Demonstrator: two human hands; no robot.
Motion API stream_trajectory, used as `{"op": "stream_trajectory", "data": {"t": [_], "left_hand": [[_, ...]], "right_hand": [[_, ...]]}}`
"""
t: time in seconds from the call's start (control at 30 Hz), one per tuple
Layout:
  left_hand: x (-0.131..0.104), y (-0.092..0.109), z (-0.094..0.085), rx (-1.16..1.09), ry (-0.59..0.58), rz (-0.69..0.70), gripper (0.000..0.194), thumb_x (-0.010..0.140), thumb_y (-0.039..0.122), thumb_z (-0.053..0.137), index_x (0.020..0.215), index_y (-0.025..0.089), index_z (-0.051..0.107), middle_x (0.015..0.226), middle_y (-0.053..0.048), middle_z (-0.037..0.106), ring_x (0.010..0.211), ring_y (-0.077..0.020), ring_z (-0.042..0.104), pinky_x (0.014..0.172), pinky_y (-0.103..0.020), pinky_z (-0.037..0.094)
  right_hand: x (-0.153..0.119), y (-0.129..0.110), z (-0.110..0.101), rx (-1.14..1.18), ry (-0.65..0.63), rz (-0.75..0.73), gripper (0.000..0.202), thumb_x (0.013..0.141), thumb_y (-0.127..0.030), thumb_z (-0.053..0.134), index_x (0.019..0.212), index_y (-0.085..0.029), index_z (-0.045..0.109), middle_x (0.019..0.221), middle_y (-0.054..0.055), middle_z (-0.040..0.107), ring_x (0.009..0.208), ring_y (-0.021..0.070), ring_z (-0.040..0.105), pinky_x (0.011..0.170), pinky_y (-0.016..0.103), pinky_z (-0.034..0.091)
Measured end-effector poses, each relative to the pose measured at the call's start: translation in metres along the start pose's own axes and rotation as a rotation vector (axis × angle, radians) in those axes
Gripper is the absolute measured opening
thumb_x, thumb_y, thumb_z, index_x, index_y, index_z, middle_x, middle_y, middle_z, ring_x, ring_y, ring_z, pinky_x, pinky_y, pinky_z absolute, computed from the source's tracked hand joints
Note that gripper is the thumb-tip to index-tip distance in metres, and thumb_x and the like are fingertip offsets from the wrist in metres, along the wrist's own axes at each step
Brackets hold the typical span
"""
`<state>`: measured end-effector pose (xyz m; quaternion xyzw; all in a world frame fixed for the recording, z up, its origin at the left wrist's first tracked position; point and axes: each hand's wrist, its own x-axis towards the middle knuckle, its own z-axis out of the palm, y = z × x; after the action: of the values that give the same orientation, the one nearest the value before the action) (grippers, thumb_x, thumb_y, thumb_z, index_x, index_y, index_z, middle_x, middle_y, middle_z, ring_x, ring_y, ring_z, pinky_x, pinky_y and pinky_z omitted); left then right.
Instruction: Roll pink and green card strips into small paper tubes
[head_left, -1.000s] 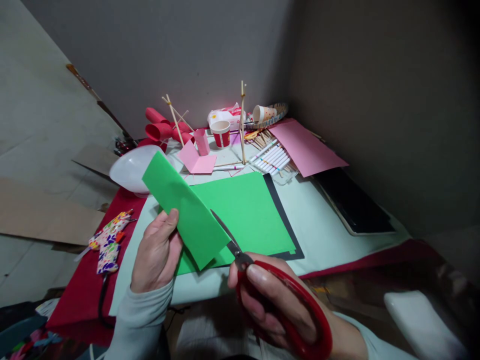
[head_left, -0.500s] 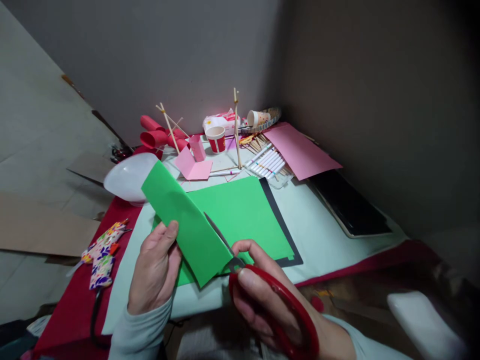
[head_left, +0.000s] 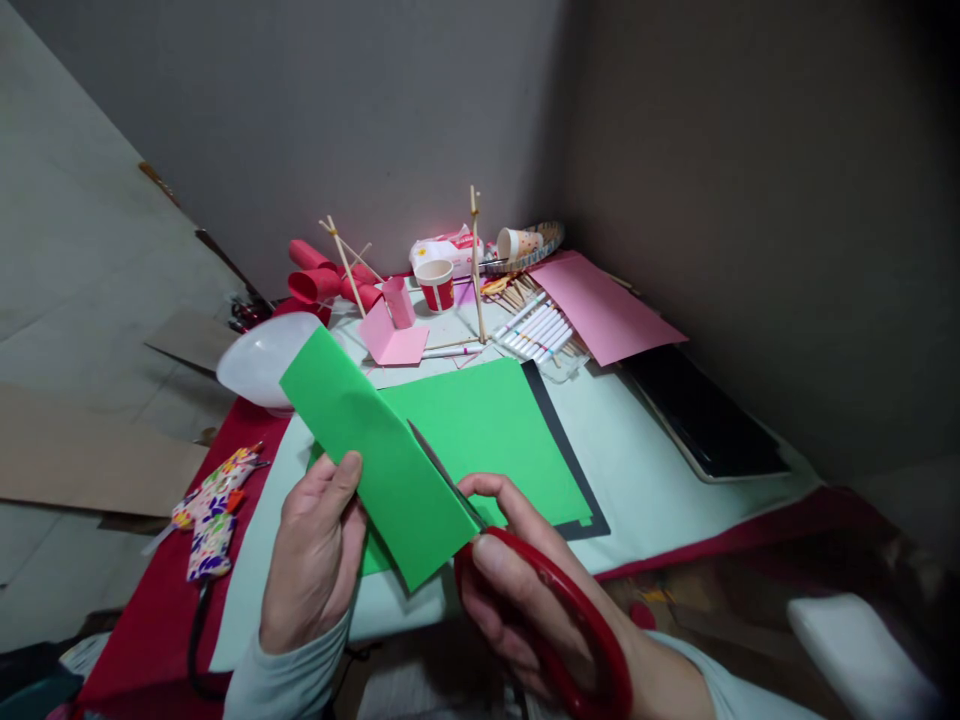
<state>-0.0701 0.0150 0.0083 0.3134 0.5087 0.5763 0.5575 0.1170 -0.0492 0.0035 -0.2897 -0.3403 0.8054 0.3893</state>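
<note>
My left hand point(head_left: 315, 545) pinches the lower left edge of a green paper piece point(head_left: 375, 450), thumb on top. The piece is held tilted above the table. My right hand point(head_left: 525, 600) is closed round the red handles of a pair of scissors point(head_left: 577, 625). Their blades lie along the right edge of the held piece, near its lower right corner; whether paper is between them is hard to tell. Beneath lies a larger green sheet point(head_left: 487, 430) on a dark sheet point(head_left: 566, 450).
A glue gun point(head_left: 214, 510) rests on the red cloth at left, near a white bowl point(head_left: 262, 360). Behind are red paper rolls point(head_left: 313, 284), stick frames, a paper cup point(head_left: 435, 285), markers point(head_left: 536, 330) and pink sheets point(head_left: 607, 310). A black flat object point(head_left: 705, 410) lies at right.
The scissor blades have come closer together against the held paper's right edge. The held piece has shifted slightly down and right at its lower end. The view has moved a little.
</note>
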Motion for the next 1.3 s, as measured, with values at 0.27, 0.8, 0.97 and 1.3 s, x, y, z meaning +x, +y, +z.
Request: {"op": "stream_trajectory", "data": {"t": [0.27,0.8,0.97,1.3], "left_hand": [[-0.005,0.001,0.003,0.003,0.016,0.000,0.045,0.061,0.044,0.095,0.090,0.017,0.075,0.097,-0.007,0.078,0.105,-0.0291,0.072,0.089,-0.036,0.060],[-0.008,0.004,0.006,-0.054,0.032,-0.022,0.045,0.059,0.040,0.097,0.091,0.015,0.077,0.101,-0.009,0.079,0.110,-0.0315,0.071,0.093,-0.039,0.060],[-0.009,0.006,0.006,-0.059,0.028,-0.029,0.044,0.060,0.038,0.097,0.093,0.015,0.077,0.101,-0.009,0.080,0.109,-0.0315,0.071,0.093,-0.039,0.060],[-0.005,0.000,0.004,-0.042,0.008,-0.030,0.041,0.062,0.041,0.096,0.089,0.017,0.076,0.098,-0.009,0.081,0.107,-0.0326,0.073,0.089,-0.039,0.061]], "right_hand": [[-0.002,-0.006,-0.005,-0.030,-0.054,-0.009,0.070,0.094,-0.069,0.061,0.145,-0.034,0.029,0.074,-0.009,0.057,0.042,0.0014,0.043,0.036,0.008,0.041],[0.001,-0.007,-0.008,0.016,-0.102,-0.039,0.087,0.096,-0.066,0.061,0.159,-0.035,0.010,0.072,-0.007,0.061,0.040,0.0014,0.041,0.038,0.009,0.041],[0.003,-0.009,-0.008,0.034,-0.102,-0.037,0.091,0.095,-0.068,0.061,0.161,-0.032,0.009,0.072,-0.006,0.060,0.041,0.0022,0.042,0.038,0.010,0.041],[0.010,0.004,-0.007,0.071,0.027,-0.048,0.078,0.100,-0.061,0.059,0.161,-0.026,0.025,0.061,-0.007,0.055,0.042,0.0025,0.034,0.038,0.010,0.027]]}}
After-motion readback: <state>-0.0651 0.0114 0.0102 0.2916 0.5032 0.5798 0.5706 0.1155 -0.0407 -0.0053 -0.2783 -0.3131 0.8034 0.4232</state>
